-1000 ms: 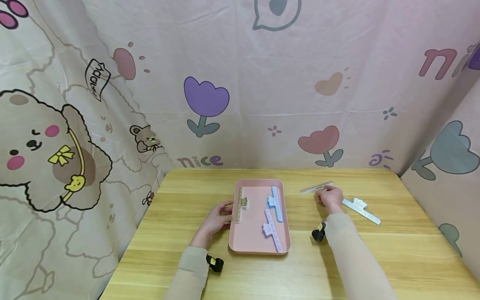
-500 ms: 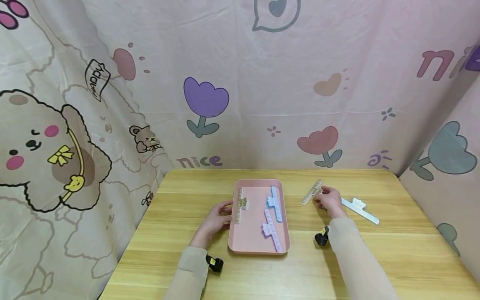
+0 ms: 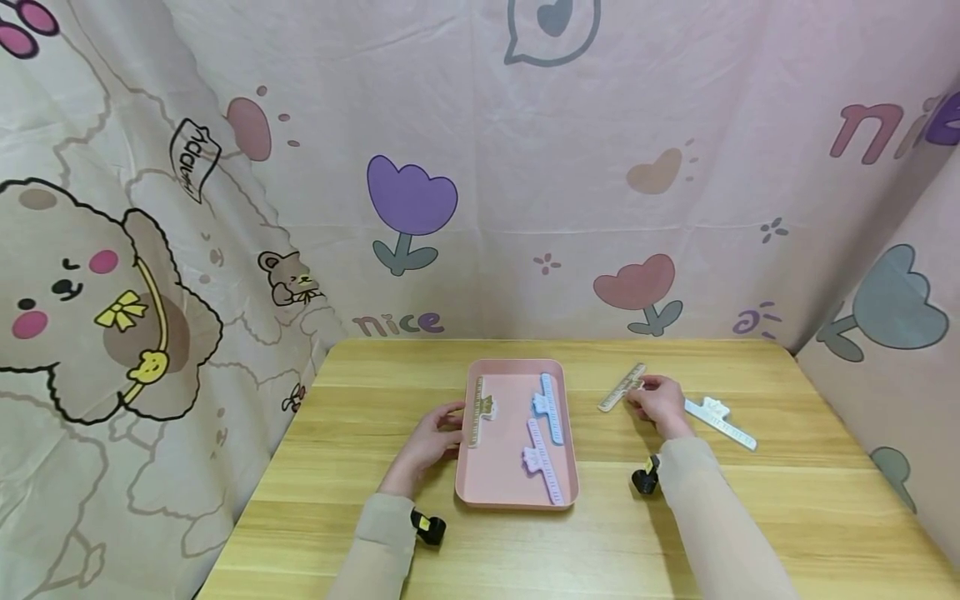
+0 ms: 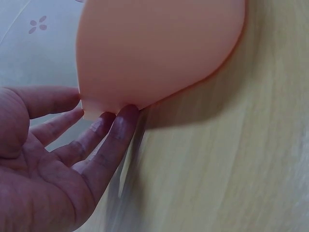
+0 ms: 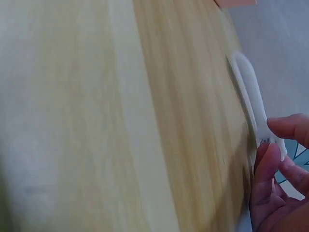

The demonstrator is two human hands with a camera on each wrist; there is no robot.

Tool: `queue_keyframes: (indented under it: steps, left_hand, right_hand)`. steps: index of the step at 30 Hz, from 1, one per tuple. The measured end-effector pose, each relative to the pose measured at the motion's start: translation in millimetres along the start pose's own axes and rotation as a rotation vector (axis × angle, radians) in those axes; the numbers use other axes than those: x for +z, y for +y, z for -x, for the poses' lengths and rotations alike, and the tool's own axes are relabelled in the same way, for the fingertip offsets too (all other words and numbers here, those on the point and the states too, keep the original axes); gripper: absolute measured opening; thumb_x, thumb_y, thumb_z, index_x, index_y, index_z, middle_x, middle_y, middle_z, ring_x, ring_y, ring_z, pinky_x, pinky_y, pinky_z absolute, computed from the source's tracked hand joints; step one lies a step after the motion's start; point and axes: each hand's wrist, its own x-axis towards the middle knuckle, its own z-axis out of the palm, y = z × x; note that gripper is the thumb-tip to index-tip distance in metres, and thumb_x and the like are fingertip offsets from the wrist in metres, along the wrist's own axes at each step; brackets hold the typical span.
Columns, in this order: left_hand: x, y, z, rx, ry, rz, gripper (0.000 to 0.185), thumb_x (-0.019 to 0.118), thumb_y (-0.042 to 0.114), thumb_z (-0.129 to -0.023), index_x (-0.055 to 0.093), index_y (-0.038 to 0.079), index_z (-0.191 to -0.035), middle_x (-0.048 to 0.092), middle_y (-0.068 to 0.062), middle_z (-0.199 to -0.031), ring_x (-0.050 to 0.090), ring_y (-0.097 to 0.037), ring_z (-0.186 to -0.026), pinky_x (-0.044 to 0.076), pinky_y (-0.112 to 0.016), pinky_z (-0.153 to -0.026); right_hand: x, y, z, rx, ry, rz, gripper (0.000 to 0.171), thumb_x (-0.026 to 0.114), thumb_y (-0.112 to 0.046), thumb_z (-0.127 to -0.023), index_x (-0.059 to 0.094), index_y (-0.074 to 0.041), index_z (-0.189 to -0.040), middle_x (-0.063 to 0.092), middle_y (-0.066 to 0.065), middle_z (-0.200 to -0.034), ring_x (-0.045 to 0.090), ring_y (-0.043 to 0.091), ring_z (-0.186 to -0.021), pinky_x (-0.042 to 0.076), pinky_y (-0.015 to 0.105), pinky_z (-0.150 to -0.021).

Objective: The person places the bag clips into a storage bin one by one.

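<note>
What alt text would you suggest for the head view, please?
A person's right hand pinches a pale ruler clip at a wooden table, while the left hand touches the left side of a pink tray holding a gold ruler clip, a blue ruler clip and a purple ruler clip. A white ruler clip lies to the right of the right hand.

Pink tray: cut off at top in left wrist view. Right of it, right hand hides part of the pinched ruler clip. Markings too small to read.
</note>
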Motion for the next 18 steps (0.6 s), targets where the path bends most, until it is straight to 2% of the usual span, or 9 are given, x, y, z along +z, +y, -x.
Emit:
queue_keyframes:
  steps: [7,11,18]
  left_hand:
    - [0.4,0.8,0.1,0.003,0.006,0.004,0.059,0.059,-0.008,-0.090,0.040,-0.001,-0.145,0.049,-0.028,-0.129,0.061,-0.034,-0.101,0.057,-0.044,-0.078]
    - [-0.1,-0.6,-1.5,0.003,-0.001,0.004,0.059,0.058,-0.009,-0.090,0.039,-0.003,-0.146,0.049,-0.030,-0.129,0.061,-0.038,-0.103,0.057,-0.046,-0.079]
    - [-0.5,-0.4,-0.4,0.013,-0.003,-0.011,0.058,0.057,-0.011,-0.090,0.038,-0.007,-0.144,0.048,-0.032,-0.127,0.061,-0.040,-0.101,0.057,-0.046,-0.078]
  right_hand:
    - [-1.7,-2.5,3.3,-0.023,-0.024,0.009,0.058,0.070,-0.005,-0.086,0.047,0.006,-0.139,0.052,0.017,-0.119,0.061,0.011,-0.070,0.055,0.025,-0.058]
    - [-1.1,-6.9,7.9,-0.054,-0.053,-0.020,0.059,0.072,-0.005,-0.085,0.048,0.005,-0.138,0.052,0.019,-0.123,0.061,0.013,-0.069,0.055,0.026,-0.057]
    - [0.9,-17.3,18.2,-0.114,-0.098,-0.033,0.060,0.072,-0.006,-0.085,0.048,0.007,-0.138,0.046,0.023,-0.136,0.062,0.016,-0.082,0.058,0.034,-0.072]
